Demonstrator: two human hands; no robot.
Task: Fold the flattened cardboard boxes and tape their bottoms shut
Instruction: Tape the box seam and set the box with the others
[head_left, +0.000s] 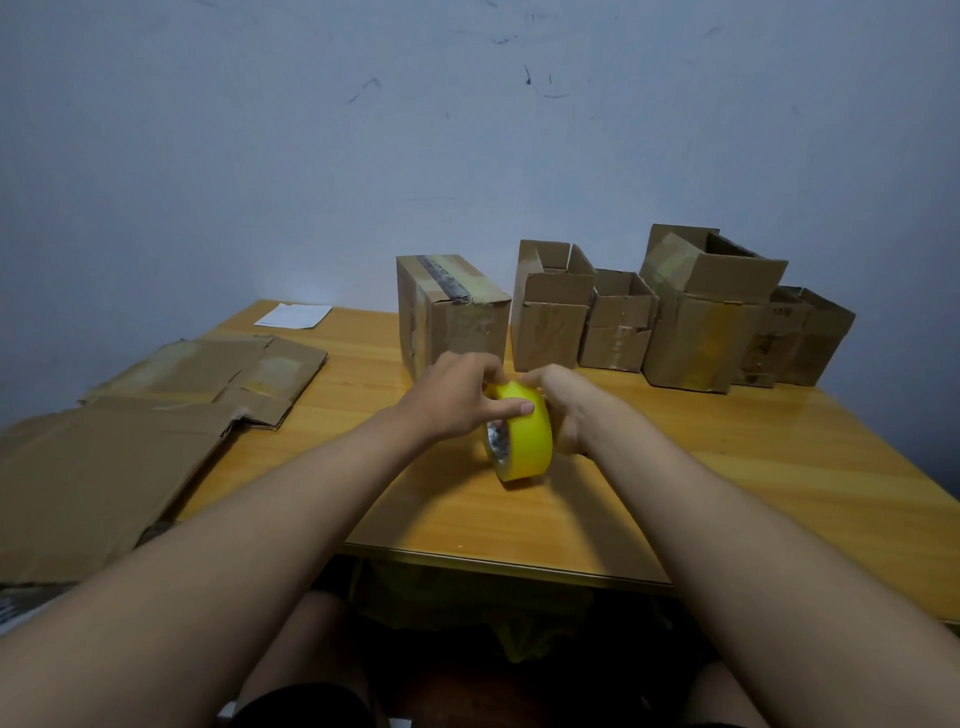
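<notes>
Gripping a yellow roll of packing tape (522, 439) from both sides above the orange wooden table (727, 467): left hand (452, 395) curled over it, right hand (563, 402) wrapped behind. Flattened brown cardboard boxes (130, 441) lying at left.
</notes>
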